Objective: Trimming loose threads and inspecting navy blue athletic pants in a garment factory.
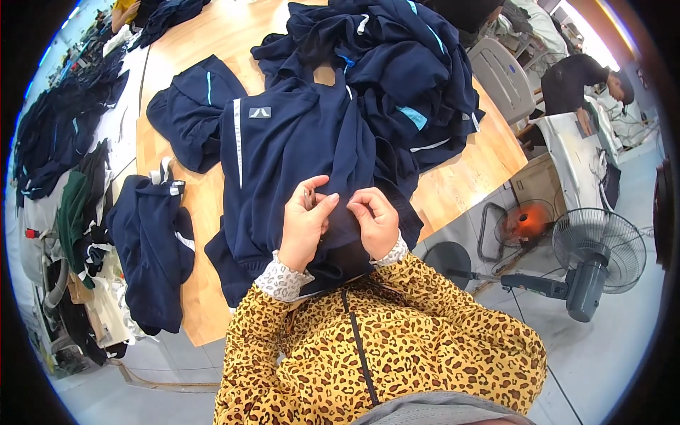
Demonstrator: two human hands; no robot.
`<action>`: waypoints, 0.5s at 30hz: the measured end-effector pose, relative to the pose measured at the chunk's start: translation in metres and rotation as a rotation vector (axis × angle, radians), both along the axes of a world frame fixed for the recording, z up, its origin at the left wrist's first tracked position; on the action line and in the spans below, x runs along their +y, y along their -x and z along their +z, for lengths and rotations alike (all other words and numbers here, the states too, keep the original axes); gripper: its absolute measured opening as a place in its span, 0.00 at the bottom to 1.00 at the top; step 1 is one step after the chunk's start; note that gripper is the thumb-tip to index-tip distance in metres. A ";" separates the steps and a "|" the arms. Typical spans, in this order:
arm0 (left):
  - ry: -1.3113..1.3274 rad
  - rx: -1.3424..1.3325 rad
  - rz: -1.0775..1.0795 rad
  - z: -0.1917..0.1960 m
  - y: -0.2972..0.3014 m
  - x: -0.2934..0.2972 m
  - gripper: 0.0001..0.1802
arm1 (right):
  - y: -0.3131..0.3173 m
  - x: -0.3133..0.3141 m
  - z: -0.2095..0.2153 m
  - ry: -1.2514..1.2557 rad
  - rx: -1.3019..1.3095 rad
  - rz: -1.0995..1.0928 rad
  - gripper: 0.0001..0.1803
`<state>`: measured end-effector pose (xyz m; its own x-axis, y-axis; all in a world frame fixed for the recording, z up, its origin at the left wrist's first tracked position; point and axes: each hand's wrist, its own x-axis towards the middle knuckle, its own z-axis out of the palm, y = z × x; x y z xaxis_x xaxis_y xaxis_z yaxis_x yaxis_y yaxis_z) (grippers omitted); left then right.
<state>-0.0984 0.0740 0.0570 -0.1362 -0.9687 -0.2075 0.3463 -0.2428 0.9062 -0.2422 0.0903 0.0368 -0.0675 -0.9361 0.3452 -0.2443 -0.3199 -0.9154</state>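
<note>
A navy garment (283, 142) with a white side stripe and a small grey patch lies spread on the table before me, its near end against my body. My left hand (303, 223) is closed above its lower part, around a small dark metal tool (309, 198) that looks like thread snips, mostly hidden by the fingers. Beside it, my right hand (380, 227) is closed in a pinch just over the same cloth. Whatever sits between those fingertips is too small to make out. A short gap separates the two hands.
More navy garments (418, 78) with light-blue trim are heaped at the far right of the wooden table (453, 188). Others (195, 113) lie at the left, one (149, 241) over the edge. A standing fan (598, 255) and a plastic chair (501, 81) are right; a person (574, 85) works beyond.
</note>
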 end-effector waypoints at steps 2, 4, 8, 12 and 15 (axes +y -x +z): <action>-0.021 -0.006 0.001 0.000 -0.001 -0.001 0.18 | 0.002 0.000 -0.003 -0.082 -0.069 0.028 0.03; -0.024 -0.021 -0.010 0.001 -0.002 -0.002 0.18 | 0.003 0.000 -0.010 -0.180 -0.194 0.063 0.04; -0.020 -0.069 -0.041 0.000 -0.005 -0.006 0.18 | 0.003 0.002 -0.014 -0.326 -0.466 0.150 0.05; -0.053 -0.124 -0.087 0.001 -0.011 -0.009 0.18 | 0.006 -0.001 -0.007 -0.094 -0.325 0.176 0.04; -0.080 -0.196 -0.177 0.004 -0.018 -0.013 0.18 | 0.011 -0.005 -0.002 -0.091 -0.258 0.276 0.04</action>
<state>-0.0803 0.0614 0.0606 -0.2512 -0.9129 -0.3217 0.1124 -0.3576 0.9271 -0.2536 0.0857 0.0352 0.1171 -0.9574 0.2640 0.0814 -0.2556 -0.9633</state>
